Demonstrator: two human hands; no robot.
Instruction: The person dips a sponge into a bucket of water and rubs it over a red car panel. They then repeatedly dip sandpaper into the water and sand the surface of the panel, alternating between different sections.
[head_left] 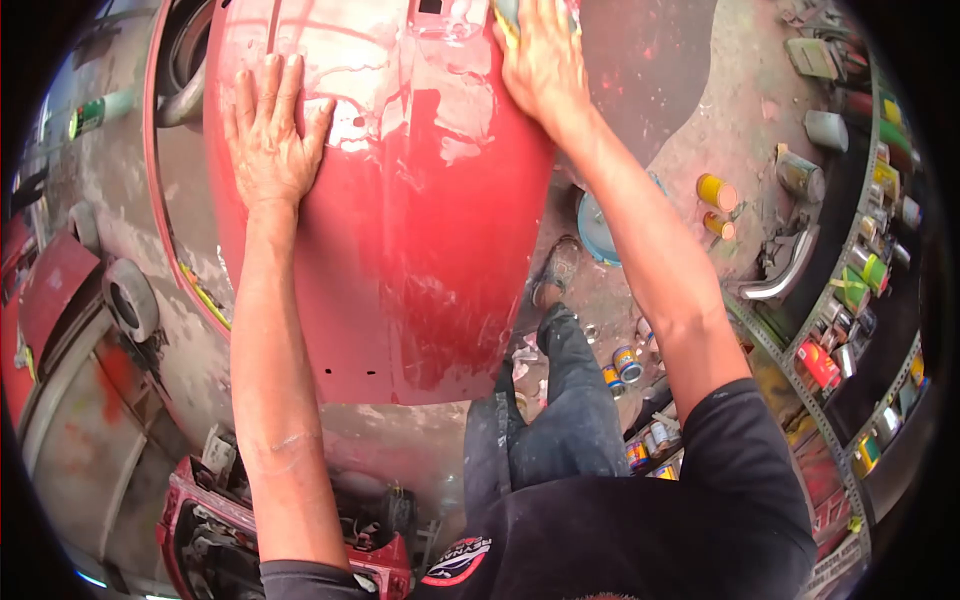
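A large red car panel (400, 230) with a wet, glossy surface lies in front of me, with small holes near its lower edge. My left hand (273, 135) rests flat on its left side, fingers spread, nothing in it. At the panel's upper right edge, my right hand (545, 60) is pressed on a small yellow and greyish pad (508, 18), which shows only partly beyond the fingers at the top of the view.
A blue-rimmed bucket (598, 228) stands on the floor right of the panel, near my foot. Yellow cans (716, 191) stand farther right, before a metal shelf (800, 375) of cans. A tyre (130, 299) and red car parts lie left and below.
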